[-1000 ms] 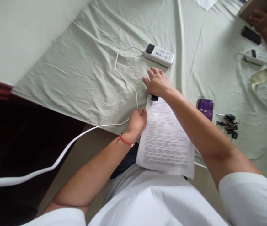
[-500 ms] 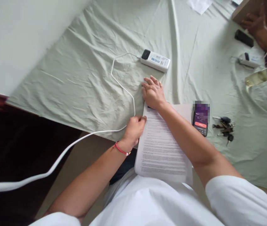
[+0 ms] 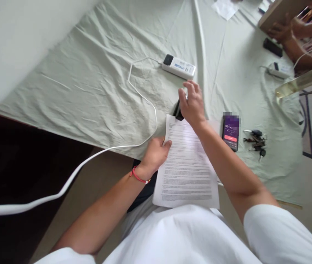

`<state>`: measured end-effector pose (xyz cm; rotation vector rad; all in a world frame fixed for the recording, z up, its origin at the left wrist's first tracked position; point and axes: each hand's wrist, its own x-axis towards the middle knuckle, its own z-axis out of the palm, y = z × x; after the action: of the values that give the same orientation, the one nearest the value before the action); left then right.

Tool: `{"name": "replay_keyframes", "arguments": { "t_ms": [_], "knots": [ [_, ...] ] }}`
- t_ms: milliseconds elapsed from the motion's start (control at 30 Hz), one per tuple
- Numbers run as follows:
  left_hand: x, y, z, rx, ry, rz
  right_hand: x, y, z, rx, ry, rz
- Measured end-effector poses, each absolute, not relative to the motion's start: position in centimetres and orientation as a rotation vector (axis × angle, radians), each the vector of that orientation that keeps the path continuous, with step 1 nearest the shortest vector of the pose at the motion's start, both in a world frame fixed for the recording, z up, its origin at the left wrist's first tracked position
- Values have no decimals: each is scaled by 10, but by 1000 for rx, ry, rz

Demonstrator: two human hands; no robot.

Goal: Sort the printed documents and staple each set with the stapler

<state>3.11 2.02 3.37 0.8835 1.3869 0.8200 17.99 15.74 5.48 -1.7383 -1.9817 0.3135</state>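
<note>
A stack of printed sheets (image 3: 186, 165) lies partly on the table edge and reaches back to my white shirt. My left hand (image 3: 156, 154) grips the left margin of the sheets, thumb on top. At their top edge sits a black stapler (image 3: 178, 110), partly hidden by my right hand (image 3: 193, 101). That hand is raised beside the stapler with its fingers bent and apart; whether a fingertip touches it is hard to see. Just beyond my right fingers lies a white power bank (image 3: 179, 67) with a black end and a white cable (image 3: 154, 110) plugged in.
Right of the sheets are a phone (image 3: 230, 134) and a bunch of keys (image 3: 256, 141). A glass bottle (image 3: 301, 82) and a second white device (image 3: 279, 69) stand farther right. Another person's hand (image 3: 282, 31) holds a board-like object. The pale green cloth (image 3: 90, 91) is wrinkled.
My right hand has lifted and shifted right from its flat, pressed position, and more of the stapler shows. My left hand keeps its hold on the sheets. The whole view has shifted slightly.
</note>
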Motion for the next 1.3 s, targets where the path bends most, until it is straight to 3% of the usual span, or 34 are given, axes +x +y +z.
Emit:
{"name": "replay_keyframes", "arguments": {
  "t_ms": [200,333,567,733,867,1000,1300],
  "knots": [
    [13,-1,26,1084,1465,816,232,67,63,-1716,-1779,230],
    [6,-14,24,938,1288,922,257,13,51,-1784,-1578,393],
    [-4,-20,36,738,1064,1124,271,-26,50,-1560,-975,1206],
    [-8,7,42,839,1157,1298,265,-12,61,-1405,-996,1590],
    [-4,22,36,826,1131,1363,259,14,55,-1340,-1026,1508],
    [-3,15,22,858,1078,1215,256,28,38,-1294,-957,1408],
    [-3,4,17,922,1344,1132,254,24,25,-1345,-916,1235]
  ]
}}
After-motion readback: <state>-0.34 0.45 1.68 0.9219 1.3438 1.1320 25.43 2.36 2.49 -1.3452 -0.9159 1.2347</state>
